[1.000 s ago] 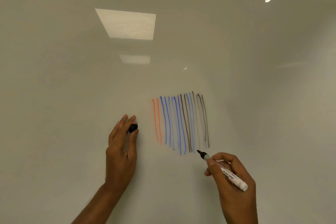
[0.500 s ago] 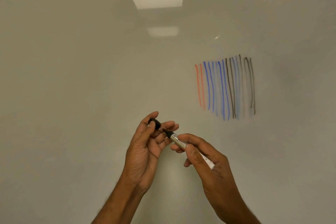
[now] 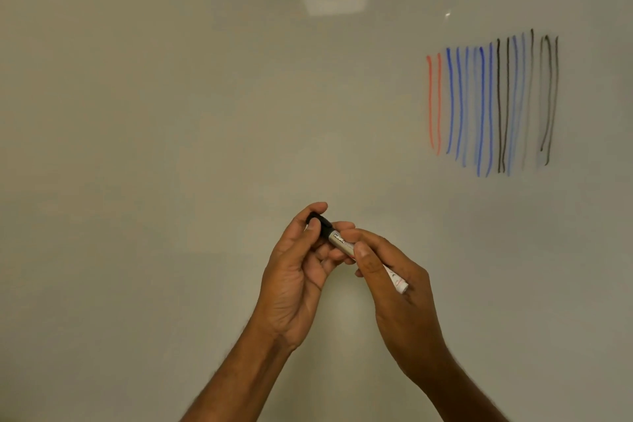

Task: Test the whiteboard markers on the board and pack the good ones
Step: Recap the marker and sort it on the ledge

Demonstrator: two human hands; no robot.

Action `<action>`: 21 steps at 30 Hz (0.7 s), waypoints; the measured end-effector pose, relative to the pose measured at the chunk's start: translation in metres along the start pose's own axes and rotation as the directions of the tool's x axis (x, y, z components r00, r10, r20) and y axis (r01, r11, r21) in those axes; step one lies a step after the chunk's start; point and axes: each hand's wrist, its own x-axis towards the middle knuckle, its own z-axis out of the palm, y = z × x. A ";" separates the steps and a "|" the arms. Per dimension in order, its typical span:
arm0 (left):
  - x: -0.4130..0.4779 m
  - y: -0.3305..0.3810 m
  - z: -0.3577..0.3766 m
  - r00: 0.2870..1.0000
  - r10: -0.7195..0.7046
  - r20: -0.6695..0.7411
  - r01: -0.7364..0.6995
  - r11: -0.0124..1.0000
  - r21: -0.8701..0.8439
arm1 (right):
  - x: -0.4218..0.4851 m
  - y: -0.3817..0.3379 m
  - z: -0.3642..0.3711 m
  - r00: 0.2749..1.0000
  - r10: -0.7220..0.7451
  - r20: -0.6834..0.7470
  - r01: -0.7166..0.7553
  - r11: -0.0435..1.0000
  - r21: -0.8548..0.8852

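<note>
Marker [image 3: 363, 254] is held between both hands in front of the board [image 3: 137, 113], long axis running up-left to down-right. Cap [image 3: 319, 220] is pinched by left hand [image 3: 294, 271]; barrel is gripped by right hand [image 3: 394, 288]. Cap looks seated, likely needing a final push along that axis.

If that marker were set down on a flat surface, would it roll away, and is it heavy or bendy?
The marker has a round, straight barrel, so it would probably roll if laid down. It looks stiff: it spans between the left hand and the right hand without sagging. It is likely light, since fingertips alone hold it. The black cap seems to be on its tip.
</note>
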 end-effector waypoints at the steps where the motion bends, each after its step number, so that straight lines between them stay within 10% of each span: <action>1: -0.001 -0.002 -0.004 1.000 -0.005 -0.011 0.004 1.000 -0.022 | -0.001 0.003 0.002 1.000 0.007 -0.004 -0.007 1.000 0.003; 21: -0.050 -0.027 -0.117 0.979 -0.066 -0.194 0.105 0.974 0.199 | -0.064 0.094 0.025 0.967 0.250 0.056 -0.238 0.957 -0.166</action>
